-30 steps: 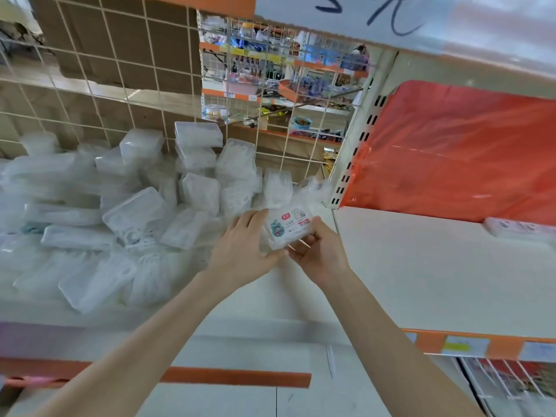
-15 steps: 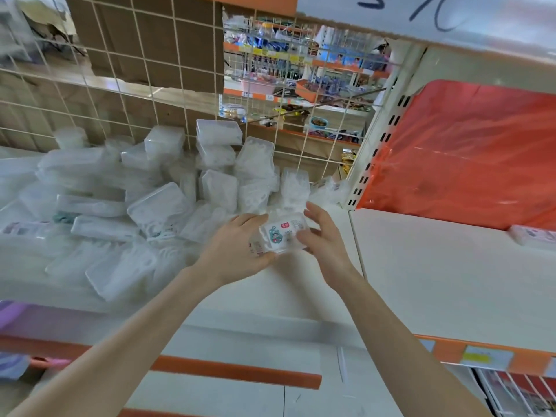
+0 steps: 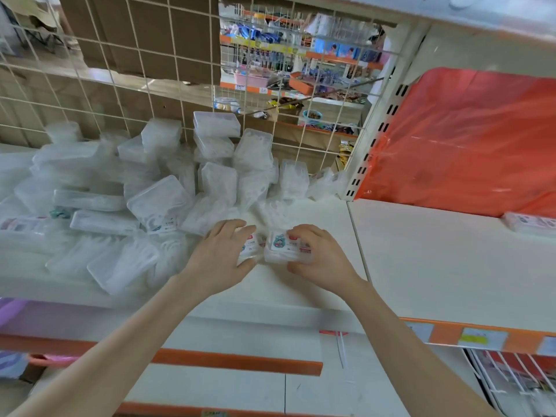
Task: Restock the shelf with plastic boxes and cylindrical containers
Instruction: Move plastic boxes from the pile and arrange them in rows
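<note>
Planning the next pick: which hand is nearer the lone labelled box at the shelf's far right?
Right. The right hand is left of that labelled box, well apart; the left hand is farther left again.

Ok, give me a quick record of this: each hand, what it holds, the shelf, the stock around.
left hand: grips left box, labelled
right hand: grips right box, labelled
boxes: side by side, low over the shelf; set down or not, cannot tell
pile: clear plastic boxes heaped left of the hands, against the wire grid
far right: one labelled pack below the red plastic sheet
</note>
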The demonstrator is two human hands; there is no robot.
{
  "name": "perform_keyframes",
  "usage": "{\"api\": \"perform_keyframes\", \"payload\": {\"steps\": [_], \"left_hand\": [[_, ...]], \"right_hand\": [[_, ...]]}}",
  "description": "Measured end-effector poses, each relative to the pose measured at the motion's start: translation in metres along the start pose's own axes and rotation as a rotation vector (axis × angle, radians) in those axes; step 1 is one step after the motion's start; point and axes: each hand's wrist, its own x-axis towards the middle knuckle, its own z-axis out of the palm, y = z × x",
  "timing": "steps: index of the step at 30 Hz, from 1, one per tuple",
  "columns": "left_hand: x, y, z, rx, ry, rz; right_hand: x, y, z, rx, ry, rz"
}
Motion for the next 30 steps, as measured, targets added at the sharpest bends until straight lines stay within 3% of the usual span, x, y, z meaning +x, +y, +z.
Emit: {"api": "perform_keyframes", "payload": {"steps": [6,15,23,30], "left_hand": [[-0.003,-0.001,0.01,0.014,-0.09,-0.173],[-0.008,0.019,0.007,0.058,-0.058,-0.201],[-0.005,0.077,0.008,0.022,0.017,-0.114],[-0.005,0.182,0.033,-0.029,-0.001,-0.028]], "right_hand": [[-0.019,0.009,-0.004,0.001,0.084,0.185],[-0.042,0.022,-0.009,-0.191,-0.025,0.245],[-0.067,0.046,-0.042,-0.097,0.119,0.261],[-0.145,0.107,-0.107,-0.074,0.184,0.316]]}}
